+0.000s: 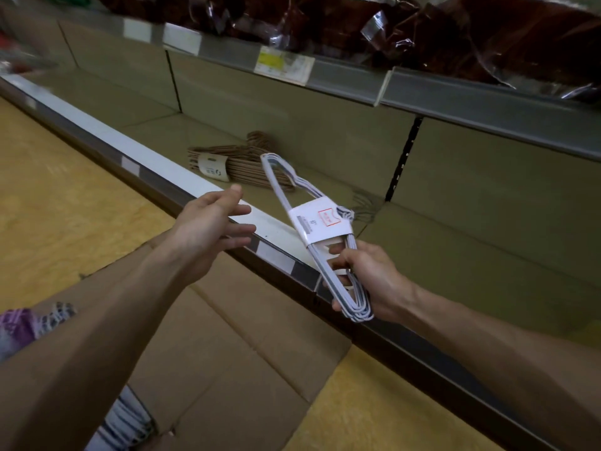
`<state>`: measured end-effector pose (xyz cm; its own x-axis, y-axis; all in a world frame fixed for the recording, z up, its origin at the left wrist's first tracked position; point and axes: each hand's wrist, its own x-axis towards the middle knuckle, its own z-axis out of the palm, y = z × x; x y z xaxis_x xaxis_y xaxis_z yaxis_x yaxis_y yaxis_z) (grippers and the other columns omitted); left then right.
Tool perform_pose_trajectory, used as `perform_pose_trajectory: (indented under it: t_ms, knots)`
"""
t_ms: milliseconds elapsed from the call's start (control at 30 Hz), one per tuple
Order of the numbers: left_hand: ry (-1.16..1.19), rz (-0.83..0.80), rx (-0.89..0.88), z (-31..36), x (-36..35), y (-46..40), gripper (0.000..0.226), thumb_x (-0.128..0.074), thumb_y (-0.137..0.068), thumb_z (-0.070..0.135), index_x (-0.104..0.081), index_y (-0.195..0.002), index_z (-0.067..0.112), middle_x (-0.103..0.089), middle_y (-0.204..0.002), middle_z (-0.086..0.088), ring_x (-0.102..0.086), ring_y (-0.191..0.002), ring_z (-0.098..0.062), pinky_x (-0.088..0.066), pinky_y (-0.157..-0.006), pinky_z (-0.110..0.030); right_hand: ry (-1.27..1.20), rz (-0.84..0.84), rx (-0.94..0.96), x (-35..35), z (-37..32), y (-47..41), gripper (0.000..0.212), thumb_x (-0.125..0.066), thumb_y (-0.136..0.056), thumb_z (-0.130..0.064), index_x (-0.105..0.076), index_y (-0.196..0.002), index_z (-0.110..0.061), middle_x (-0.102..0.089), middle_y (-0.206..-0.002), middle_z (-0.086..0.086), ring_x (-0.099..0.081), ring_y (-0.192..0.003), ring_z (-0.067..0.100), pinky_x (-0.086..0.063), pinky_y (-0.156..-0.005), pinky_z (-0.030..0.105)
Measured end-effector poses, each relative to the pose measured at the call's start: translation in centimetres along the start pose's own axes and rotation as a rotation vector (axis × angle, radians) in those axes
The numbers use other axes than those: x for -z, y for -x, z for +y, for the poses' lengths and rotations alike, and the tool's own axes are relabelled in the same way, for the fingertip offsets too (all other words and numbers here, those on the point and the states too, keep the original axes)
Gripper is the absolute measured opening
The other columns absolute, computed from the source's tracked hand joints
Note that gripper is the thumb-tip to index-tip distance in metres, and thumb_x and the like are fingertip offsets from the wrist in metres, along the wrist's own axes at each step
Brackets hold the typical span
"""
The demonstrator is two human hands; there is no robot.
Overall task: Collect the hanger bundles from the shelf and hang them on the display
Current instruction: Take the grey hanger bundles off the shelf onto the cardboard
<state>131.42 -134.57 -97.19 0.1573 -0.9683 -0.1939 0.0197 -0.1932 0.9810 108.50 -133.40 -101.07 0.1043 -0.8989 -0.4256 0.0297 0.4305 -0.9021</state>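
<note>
1. Cardboard (pixel 227 362) lies flattened on the floor in front of the shelf, under both forearms; at its left edge sits a purple-and-white patterned cloth (pixel 22 323), too blurred to name further.
2. Left hand (pixel 211 222) hovers over the shelf's white front edge (pixel 156 164), fingers spread wide and holding nothing, apparently ready to reach in for more stock or to steady the load.
3. Brown hanger bundle (pixel 234 164), banded with a pale label, lies flat on the shelf floor near the front edge, not yet collected.
4. White hanger bundle (pixel 312 229), wrapped in a white paper sleeve, is held tilted above the front edge, well clear of the brown one.
5. Right hand (pixel 364 275) grips its lower end below the sleeve, fingers curled round the wires, likely so the hooks stay free for hanging on the display.
6. Dark wrapped goods (pixel 422 30) fill the upper shelf at the back right.
</note>
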Motion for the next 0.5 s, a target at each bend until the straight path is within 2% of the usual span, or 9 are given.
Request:
perform_pose_trajectory:
  t_ms: [133, 233, 300, 367, 433, 500]
  knots:
    - [0.172, 0.042, 0.034, 0.4, 1.2, -0.1, 0.060, -0.051, -0.097, 0.052, -0.044, -0.145, 0.016, -0.062, -0.128, -0.011, -0.067, -0.105, -0.029, -0.055, -0.092, -0.045, 0.102, -0.117, 0.044, -2.8, 0.4, 0.4, 0.029, -0.048, -0.091, 0.005, -0.054, -0.117, -0.007, -0.058, -0.073, 0.012, -0.056, -0.061, 0.031, -0.056, -0.041, 0.041]
    - [0.436, 0.078, 0.060, 0.6, 2.0, -0.1, 0.060, -0.050, -0.097, 0.053, -0.046, -0.143, 0.014, -0.063, -0.128, -0.014, -0.067, -0.108, -0.033, -0.051, -0.100, -0.051, 0.153, -0.213, 0.059, -4.5, 0.7, 0.9, 0.021, -0.051, -0.091, 0.003, -0.053, -0.109, -0.007, -0.059, -0.070, 0.008, -0.059, -0.054, 0.023, -0.058, -0.045, 0.045]
    - [0.584, 0.123, 0.071, 0.7, 2.6, -0.1, 0.051, -0.048, -0.099, 0.051, -0.056, -0.130, 0.011, -0.068, -0.123, -0.012, -0.069, -0.107, -0.032, -0.050, -0.101, -0.051, 0.164, -0.271, 0.088, -5.4, 0.9, 1.2, 0.015, -0.051, -0.092, 0.003, -0.052, -0.102, -0.009, -0.062, -0.075, 0.011, -0.059, -0.050, 0.021, -0.060, -0.055, 0.050]
    - [0.656, 0.143, 0.068, 0.6, 3.1, -0.1, 0.043, -0.046, -0.101, 0.050, -0.064, -0.116, 0.014, -0.072, -0.117, -0.010, -0.070, -0.106, -0.031, -0.052, -0.098, -0.049, 0.160, -0.319, 0.157, -6.2, 1.1, 1.4, 0.013, -0.052, -0.093, 0.002, -0.050, -0.099, -0.009, -0.063, -0.080, 0.014, -0.060, -0.057, 0.020, -0.055, -0.068, 0.053]
    - [0.685, 0.175, 0.061, 0.4, 3.7, 0.1, 0.043, -0.042, -0.102, 0.050, -0.066, -0.111, 0.016, -0.074, -0.112, -0.006, -0.070, -0.108, -0.028, -0.053, -0.094, -0.045, 0.142, -0.352, 0.206, -6.6, 1.1, 1.5, 0.010, -0.055, -0.096, -0.001, -0.052, -0.101, -0.009, -0.063, -0.080, 0.014, -0.059, -0.065, 0.020, -0.049, -0.071, 0.046]
    - [0.698, 0.219, 0.053, 0.4, 4.0, 0.2, 0.044, -0.041, -0.102, 0.051, -0.068, -0.110, 0.018, -0.076, -0.102, -0.004, -0.070, -0.105, -0.024, -0.056, -0.088, -0.039, 0.056, -0.410, 0.186, -6.8, 0.9, 1.6, 0.006, -0.057, -0.098, -0.005, -0.056, -0.104, -0.004, -0.062, -0.081, 0.013, -0.058, -0.065, 0.020, -0.049, -0.068, 0.037]
